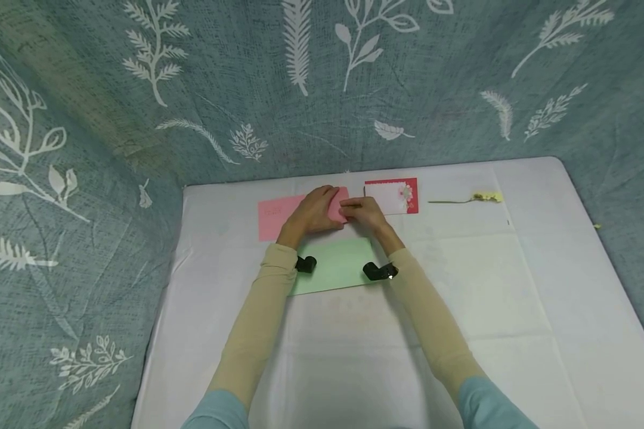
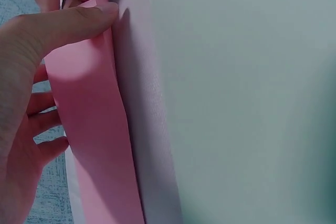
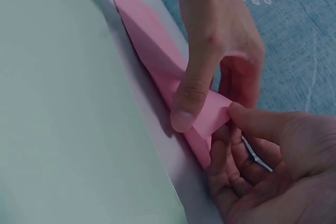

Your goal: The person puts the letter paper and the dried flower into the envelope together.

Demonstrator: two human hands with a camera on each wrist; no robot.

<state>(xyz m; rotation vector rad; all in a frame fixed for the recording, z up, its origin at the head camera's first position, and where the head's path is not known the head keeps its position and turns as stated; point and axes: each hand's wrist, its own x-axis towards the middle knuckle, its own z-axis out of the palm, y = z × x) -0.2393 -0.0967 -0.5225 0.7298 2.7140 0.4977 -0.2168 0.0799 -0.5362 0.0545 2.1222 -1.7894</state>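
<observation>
A long pink envelope [image 1: 273, 220] with faint print at its left end lies near the back edge of the table. My left hand [image 1: 316, 211] holds it near its right end, thumb on top and fingers along the far side, as the left wrist view shows. At that same end, my right hand [image 1: 366, 213] pinches the raised flap [image 3: 218, 109] between thumb and fingers. The flap stands bent up from the envelope body [image 3: 152, 40]. A pale green sheet or envelope [image 1: 335, 265] lies below both wrists, in front of the pink one.
Just right of my right hand lies a white card [image 1: 383, 193] with a red border and printed flowers. Farther right is a yellow flower [image 1: 485, 197] on a thin stem. A white cloth [image 1: 354, 369] covers the table; teal leaf-patterned curtain [image 1: 220, 71] hangs behind and at the sides.
</observation>
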